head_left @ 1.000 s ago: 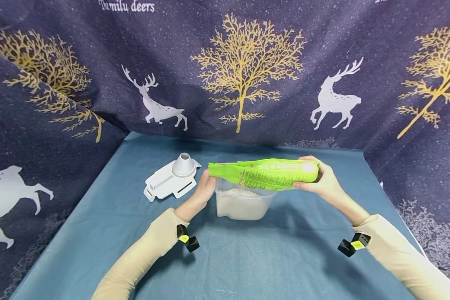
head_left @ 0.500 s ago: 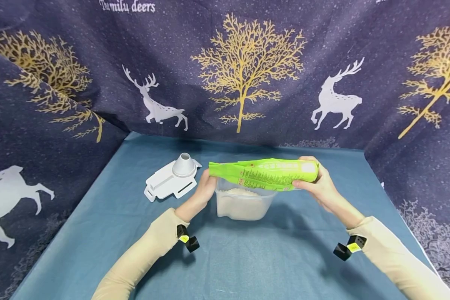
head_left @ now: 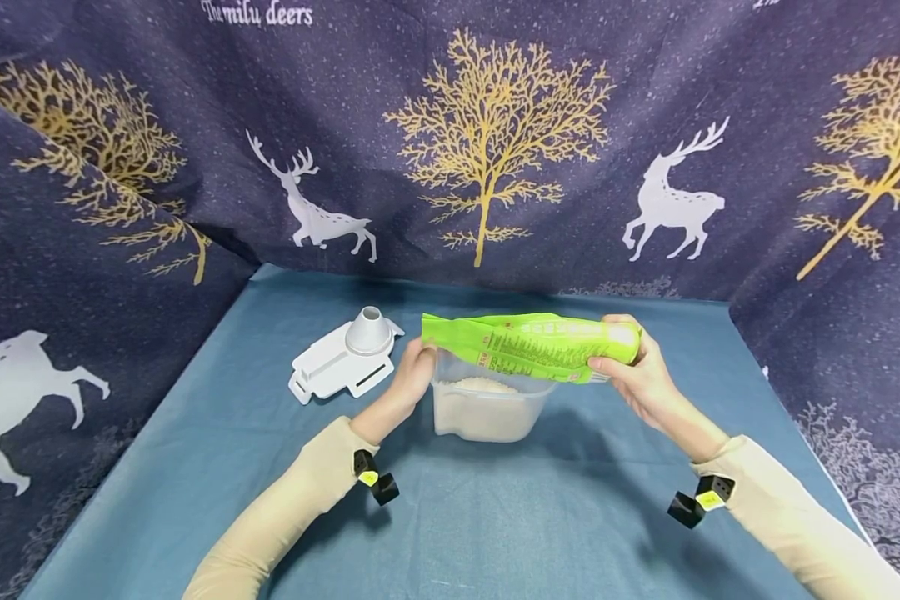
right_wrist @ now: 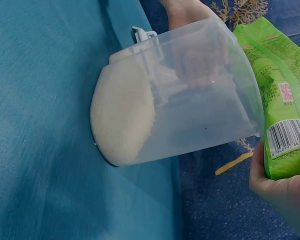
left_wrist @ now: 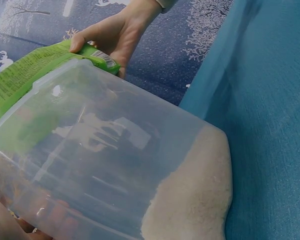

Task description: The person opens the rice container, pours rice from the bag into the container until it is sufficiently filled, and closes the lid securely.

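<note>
Held up in the right hand (head_left: 648, 379), a soft green bag (head_left: 528, 346), gripped round its right end. Nearly flat in the air, right over the mouth of a clear plastic container (right_wrist: 205, 125), in the middle of the scene. Just above the rim or touching it: cannot tell which. Set against the left side of the container, the left hand (head_left: 407, 383), close to the flat left end of the bag. Cannot tell the bend of those fingers, partly hidden by cloudy plastic and the bag. In the low part of the container, white grains (head_left: 483, 384), a lot like rice. Underneath, a blue tablecloth (head_left: 495, 517). Farther left, a white lid (head_left: 333, 367) with a white cone-shaped cup (head_left: 370, 332) on top.

Could spill grains on the tablecloth, from too quick a tip or from a floppy bag end outside the rim. Could knock the container over, from a hard bump by the bag and too weak a hold on the left. Could drop the bag, from a loose grip at just one end.

On the bag, rows of tiny print (head_left: 570, 350), too small to read, with no brand to make out. Also there, a barcode (right_wrist: 288, 136) with blurry numbers, and a little pink square code (right_wrist: 286, 92). On the far wall cloth (head_left: 570, 50), to the left, white letters (head_left: 257, 13): "The milu deers".
</note>
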`<state>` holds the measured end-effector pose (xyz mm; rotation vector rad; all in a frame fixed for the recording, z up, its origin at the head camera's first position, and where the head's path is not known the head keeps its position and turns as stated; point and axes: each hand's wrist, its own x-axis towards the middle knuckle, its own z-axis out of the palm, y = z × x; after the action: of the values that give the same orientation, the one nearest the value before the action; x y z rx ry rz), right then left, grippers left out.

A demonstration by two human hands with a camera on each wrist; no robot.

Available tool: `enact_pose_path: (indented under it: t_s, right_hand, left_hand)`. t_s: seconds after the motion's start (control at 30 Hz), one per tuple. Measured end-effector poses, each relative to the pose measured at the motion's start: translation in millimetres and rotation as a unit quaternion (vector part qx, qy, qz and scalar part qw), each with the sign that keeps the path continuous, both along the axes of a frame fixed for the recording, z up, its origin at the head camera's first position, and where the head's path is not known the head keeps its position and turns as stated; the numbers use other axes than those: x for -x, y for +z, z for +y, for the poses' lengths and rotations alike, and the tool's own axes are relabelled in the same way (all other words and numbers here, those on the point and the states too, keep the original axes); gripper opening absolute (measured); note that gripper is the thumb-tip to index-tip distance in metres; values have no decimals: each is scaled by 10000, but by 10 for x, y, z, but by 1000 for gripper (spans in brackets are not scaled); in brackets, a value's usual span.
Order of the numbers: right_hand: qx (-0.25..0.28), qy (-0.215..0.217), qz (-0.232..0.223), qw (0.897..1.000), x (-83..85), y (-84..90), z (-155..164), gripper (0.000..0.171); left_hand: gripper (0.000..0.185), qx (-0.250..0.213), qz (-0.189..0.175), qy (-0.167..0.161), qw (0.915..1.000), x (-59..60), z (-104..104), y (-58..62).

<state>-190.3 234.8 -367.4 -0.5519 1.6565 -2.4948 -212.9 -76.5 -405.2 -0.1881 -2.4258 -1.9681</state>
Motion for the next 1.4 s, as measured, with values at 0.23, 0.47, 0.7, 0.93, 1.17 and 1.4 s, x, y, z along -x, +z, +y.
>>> enact_pose_path:
  t_s: [0.23, 0.47, 0.7, 0.93, 1.17, 1.4]
  right_hand:
    - [-365, -297, -131, 9988, -36, 85, -15, 50]
    - [-139, -233, 16, 9996, -27, 121, -28, 49]
    - [-160, -194, 51, 9997, -44, 153, -21, 48]
    - [-156, -255, 70, 9995, -66, 195, -20, 47]
    - [-266, -254, -53, 9993, -66, 224, -18, 46]
    - [-272, -254, -83, 9993, -74, 227, -10, 46]
  left_hand:
    - [36, -1, -19, 22, 10000, 23, 35, -34]
    - [42, 147, -202, 114, 9996, 26, 28, -33]
    - [42, 92, -325, 36, 9994, 27, 28, -24]
    - [38, 57, -186, -18, 9998, 28, 35, -23]
    - [36, 62, -195, 18, 9998, 24, 41, -13]
    - [38, 30, -168, 17, 9999, 19, 30, -25]
